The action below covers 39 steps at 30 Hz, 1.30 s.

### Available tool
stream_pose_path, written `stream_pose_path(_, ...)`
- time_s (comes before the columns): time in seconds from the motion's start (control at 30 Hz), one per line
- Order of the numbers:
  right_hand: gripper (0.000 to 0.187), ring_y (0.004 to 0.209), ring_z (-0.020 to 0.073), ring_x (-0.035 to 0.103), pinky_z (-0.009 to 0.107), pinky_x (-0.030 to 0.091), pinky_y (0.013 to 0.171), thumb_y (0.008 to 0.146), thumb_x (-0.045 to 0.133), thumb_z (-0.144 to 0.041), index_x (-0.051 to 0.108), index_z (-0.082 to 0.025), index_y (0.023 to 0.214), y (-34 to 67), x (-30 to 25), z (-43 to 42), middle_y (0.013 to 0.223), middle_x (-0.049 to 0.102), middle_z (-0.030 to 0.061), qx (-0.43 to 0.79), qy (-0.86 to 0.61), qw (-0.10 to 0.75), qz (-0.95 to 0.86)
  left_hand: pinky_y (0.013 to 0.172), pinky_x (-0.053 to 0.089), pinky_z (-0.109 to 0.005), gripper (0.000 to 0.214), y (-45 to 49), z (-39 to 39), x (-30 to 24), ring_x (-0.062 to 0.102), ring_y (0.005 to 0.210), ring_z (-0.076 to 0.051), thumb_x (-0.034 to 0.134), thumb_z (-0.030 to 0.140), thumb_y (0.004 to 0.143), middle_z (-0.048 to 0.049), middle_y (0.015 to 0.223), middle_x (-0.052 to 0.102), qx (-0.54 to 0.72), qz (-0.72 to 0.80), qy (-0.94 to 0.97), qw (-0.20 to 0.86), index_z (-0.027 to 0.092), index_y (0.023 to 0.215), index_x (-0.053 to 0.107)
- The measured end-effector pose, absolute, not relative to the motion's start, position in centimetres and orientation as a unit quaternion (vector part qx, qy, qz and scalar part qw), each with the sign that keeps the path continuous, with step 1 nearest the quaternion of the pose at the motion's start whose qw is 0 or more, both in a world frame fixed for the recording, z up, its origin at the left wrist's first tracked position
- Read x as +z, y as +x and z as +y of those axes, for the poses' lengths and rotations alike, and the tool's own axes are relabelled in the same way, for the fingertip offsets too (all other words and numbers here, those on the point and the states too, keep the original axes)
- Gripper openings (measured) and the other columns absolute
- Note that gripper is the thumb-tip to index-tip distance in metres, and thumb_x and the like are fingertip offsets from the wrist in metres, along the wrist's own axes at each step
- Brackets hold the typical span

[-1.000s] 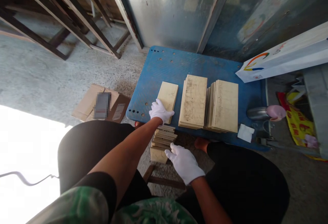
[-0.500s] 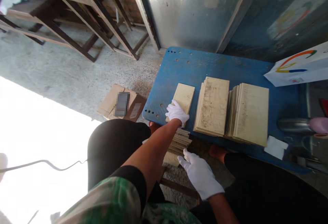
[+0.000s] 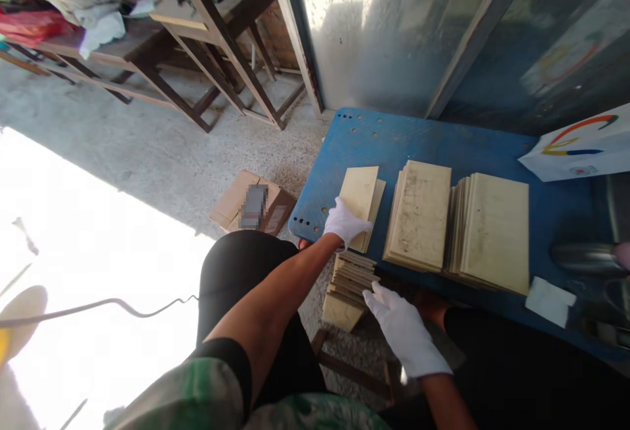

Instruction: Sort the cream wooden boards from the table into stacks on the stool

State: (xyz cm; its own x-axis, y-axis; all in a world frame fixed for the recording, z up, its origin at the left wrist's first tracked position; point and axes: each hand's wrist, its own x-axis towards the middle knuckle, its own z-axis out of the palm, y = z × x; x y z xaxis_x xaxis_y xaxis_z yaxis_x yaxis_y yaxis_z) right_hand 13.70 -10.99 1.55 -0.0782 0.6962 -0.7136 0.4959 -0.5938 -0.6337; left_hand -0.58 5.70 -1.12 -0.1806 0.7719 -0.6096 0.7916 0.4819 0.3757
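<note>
My left hand [image 3: 343,223], in a white glove, spans the near end of a thin cream board [image 3: 361,187] at the left of the blue table. Its fingers are at the left edge and the thumb reaches to the right edge. Another cream board [image 3: 377,203] shows beneath, turned slightly from the upper one. My right hand [image 3: 406,331], also gloved, is held low with its fingers stretched out. Its fingertips are close to a stack of boards [image 3: 352,279] below the table's front edge; whether they touch, I cannot tell.
Two taller stacks of cream boards [image 3: 420,213] [image 3: 499,230] stand on the blue table [image 3: 329,148]. A white paper bag [image 3: 581,144], a metal bottle [image 3: 581,258] and a white paper piece [image 3: 550,301] are to the right. A cardboard box [image 3: 231,203] sits on the floor at left.
The view has shifted, so the scene sits further right and lower. The upper board under my left hand has turned, and the board beneath now shows at its right. My right hand stays near the lower stack.
</note>
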Motion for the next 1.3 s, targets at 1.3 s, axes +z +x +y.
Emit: stream_pose_path(1.3, 0.045, 0.110, 0.0212, 0.061, 0.037, 0.039, 0.106, 0.077, 0.066, -0.052, 0.071, -0.018, 0.106, 14.6, 3.6, -10.9, 0.112, 0.070, 0.0042, 0.667, -0.498, 0.394, -0.390, 0.096, 0.043, -0.034, 0.047, -0.5, 2.8, 15.6, 0.059, 0.107, -0.023, 0.068, 0.033, 0.072, 0.0005, 0.107, 0.066, -0.176, 0.499, 0.791, 0.306, 0.026, 0.118, 0.066)
